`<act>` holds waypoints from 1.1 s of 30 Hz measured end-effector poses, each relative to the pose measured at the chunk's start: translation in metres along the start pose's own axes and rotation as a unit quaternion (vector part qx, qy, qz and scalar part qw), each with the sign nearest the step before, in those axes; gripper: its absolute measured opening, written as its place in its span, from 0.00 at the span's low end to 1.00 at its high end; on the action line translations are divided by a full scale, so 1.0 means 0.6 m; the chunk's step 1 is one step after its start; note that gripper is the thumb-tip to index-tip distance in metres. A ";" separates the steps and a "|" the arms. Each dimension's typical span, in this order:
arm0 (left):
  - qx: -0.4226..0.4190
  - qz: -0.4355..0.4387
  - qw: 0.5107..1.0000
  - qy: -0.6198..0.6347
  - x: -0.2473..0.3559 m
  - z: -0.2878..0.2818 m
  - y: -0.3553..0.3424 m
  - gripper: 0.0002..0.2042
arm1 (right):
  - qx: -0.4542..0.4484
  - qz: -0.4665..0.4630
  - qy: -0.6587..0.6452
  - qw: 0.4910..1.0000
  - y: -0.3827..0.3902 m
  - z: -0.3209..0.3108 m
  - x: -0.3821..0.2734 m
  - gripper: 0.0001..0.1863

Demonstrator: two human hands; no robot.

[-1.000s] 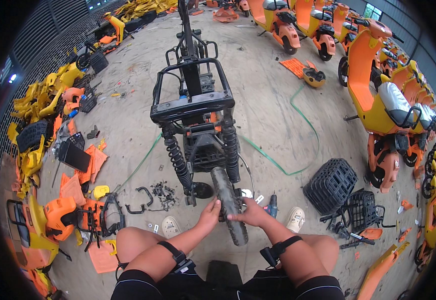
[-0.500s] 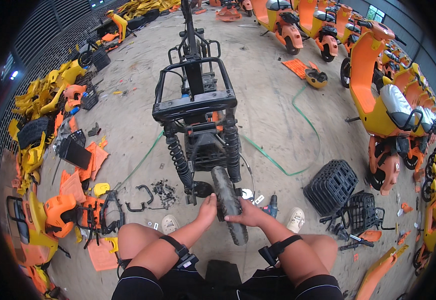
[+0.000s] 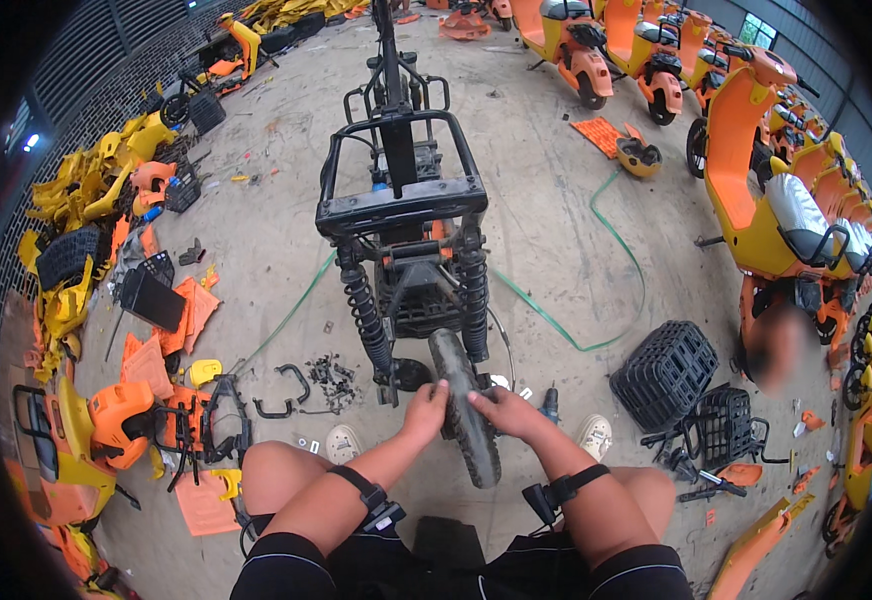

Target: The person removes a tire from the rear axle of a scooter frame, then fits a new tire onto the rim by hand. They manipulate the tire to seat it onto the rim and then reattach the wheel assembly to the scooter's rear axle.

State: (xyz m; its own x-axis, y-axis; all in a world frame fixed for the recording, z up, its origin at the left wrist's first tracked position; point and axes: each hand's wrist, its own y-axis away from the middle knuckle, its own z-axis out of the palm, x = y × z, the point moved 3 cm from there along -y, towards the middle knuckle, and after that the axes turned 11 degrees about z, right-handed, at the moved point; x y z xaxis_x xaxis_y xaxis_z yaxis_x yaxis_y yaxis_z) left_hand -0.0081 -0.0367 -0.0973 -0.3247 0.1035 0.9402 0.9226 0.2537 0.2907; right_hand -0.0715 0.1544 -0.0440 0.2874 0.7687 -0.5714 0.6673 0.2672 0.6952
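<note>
A scooter wheel (image 3: 474, 450) with a worn black tyre stands nearly upright between my knees, tilted a little. My left hand (image 3: 426, 410) grips its left side, thumb along the tyre's edge. On the other side my right hand (image 3: 506, 412) holds it, thumb against the tread; the fingers of both hands are partly hidden behind the wheel. Just beyond is a stripped black scooter frame (image 3: 401, 205) with a coil-spring shock absorber (image 3: 364, 310) on the left and another shock absorber (image 3: 474, 295) on the right. The wheel's upper end lies between the two shocks; whether it is attached I cannot tell.
A power drill (image 3: 550, 403) lies beyond my right forearm. Black crates (image 3: 666, 372) sit to the right, small black parts (image 3: 331, 382) to the left. A green hose (image 3: 556, 325) crosses the floor. Yellow and orange panels (image 3: 96, 180) pile up left; scooters (image 3: 741, 190) line the right.
My right hand has moved up the tyre, its thumb now higher on the tread. My left hand has shifted slightly right and up. The drill is more hidden by my right arm.
</note>
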 end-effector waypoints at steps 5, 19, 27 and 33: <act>-0.014 -0.037 0.999 -0.004 0.045 0.014 0.026 0.29 | -0.061 -0.048 0.134 0.988 0.067 -0.014 -0.044 0.52; -0.090 0.010 0.987 0.135 0.020 0.008 0.040 0.34 | -0.074 -0.030 -0.032 0.996 0.055 -0.020 -0.032 0.55; -0.081 -0.067 0.983 0.150 0.036 0.001 0.040 0.29 | -0.013 -0.049 0.052 0.997 0.027 0.013 -0.012 0.66; -0.081 -0.111 0.980 0.147 0.027 0.024 0.056 0.28 | 0.167 0.042 -0.187 0.967 -0.026 0.009 0.033 0.37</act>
State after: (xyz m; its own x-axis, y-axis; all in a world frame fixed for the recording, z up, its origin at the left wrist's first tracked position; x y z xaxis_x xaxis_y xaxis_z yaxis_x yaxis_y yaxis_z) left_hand 0.0147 -0.0128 -0.0751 -0.4695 -0.2242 0.8540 0.8645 0.0800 0.4962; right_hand -0.0725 0.1619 -0.0687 0.5373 0.4990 -0.6799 0.7972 -0.0373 0.6026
